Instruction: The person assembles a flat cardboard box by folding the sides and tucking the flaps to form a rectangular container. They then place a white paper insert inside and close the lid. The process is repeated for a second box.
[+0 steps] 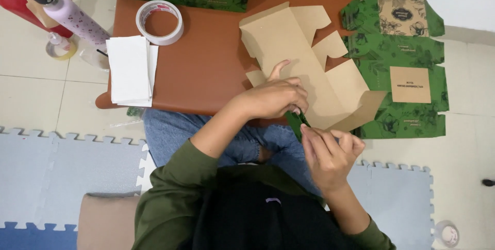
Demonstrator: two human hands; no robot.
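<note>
A brown surface [201, 59] is seen, with an unfolded cardboard box [304, 64] lying brown side up over its right edge. A stack of white sheets [129, 69] is set at the left edge, and a roll of tape [160, 21] near the far left corner. At the near edge, a green flap [296, 122] of the box is pinched by the left hand [273, 98] and right hand [330, 154], each grip clamped on it.
</note>
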